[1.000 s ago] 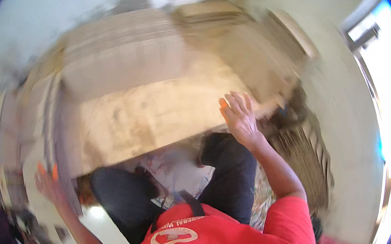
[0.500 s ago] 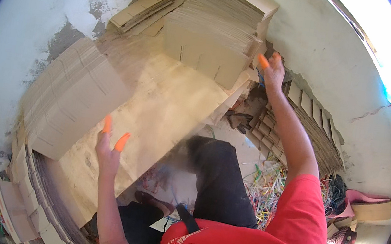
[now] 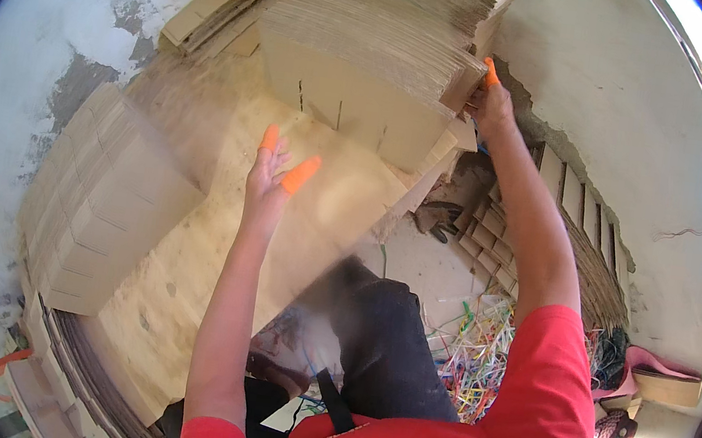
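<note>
A tall stack of flat brown cardboard sheets (image 3: 363, 61), with slits in its near face, stands at the far end of a pale wooden board (image 3: 174, 284). My right hand (image 3: 493, 109) is at the right edge of this stack, an orange-covered finger stretched upward along it; its other fingers are partly hidden. Over the board, my left hand (image 3: 270, 175) is raised with fingers spread, holding nothing. Orange covers sit on its thumb and one finger. Left of it, a second pile of cardboard sheets (image 3: 109, 201) leans over on the board.
Smaller cardboard pieces (image 3: 229, 3) lie at the back left against the peeling wall. More cardboard stacks (image 3: 572, 222) line the right wall. Colourful strap scraps (image 3: 480, 351) cover floor on the right, and a dark glove (image 3: 437, 220) lies beyond my knee.
My left hand has moved up and right, toward the tall cardboard stack. My right hand has come in against that stack's right edge. The view has shifted slightly.
</note>
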Demonstrator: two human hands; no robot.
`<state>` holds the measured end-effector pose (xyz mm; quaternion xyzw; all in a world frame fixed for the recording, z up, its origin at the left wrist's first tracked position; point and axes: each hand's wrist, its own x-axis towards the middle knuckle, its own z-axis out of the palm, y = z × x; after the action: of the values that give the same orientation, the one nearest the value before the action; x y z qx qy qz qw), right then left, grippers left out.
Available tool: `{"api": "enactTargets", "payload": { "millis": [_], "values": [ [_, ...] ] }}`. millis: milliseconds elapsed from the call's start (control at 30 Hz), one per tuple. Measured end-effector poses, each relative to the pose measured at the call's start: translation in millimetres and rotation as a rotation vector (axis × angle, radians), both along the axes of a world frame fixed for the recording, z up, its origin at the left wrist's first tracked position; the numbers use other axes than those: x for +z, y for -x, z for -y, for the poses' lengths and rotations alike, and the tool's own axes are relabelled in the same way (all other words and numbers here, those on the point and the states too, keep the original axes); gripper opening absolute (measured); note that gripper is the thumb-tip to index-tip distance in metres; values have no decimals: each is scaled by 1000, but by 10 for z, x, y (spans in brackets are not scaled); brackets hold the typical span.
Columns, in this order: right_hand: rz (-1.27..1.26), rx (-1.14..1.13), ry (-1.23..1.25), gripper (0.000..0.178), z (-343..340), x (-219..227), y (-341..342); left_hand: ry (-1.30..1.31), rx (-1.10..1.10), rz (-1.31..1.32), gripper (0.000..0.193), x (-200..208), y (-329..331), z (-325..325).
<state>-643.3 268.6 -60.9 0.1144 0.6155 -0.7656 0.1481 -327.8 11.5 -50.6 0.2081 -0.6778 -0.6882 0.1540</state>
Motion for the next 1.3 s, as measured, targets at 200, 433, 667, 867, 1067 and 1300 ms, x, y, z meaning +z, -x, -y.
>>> {"api": "enactTargets", "payload": {
  "millis": [200, 433, 667, 867, 1067, 1300],
  "values": [
    [-206, 60, -135, 41, 129, -6, -352, -37, -18, -68, 92, 62, 574, -41],
    [-468, -141, -253, 18, 276, 114, -161, -36, -4, -77, 81, 85, 853, -157],
    [-1689, -633, -1147, 25, 188, 945, -156, -57, -117, -2, 82, 383, 1038, -143],
    [-1633, 208, -1650, 107, 524, 1472, -44, -52, -87, 6, 85, 186, 892, -251],
    [-1784, 255, -1816, 82, 654, 1468, 326, 294, 79, -113, 85, -266, 641, -498],
    [-1988, 227, -1893, 42, 806, 1666, 470, 508, 197, 57, 84, -1019, 198, -417]
  ]
}}
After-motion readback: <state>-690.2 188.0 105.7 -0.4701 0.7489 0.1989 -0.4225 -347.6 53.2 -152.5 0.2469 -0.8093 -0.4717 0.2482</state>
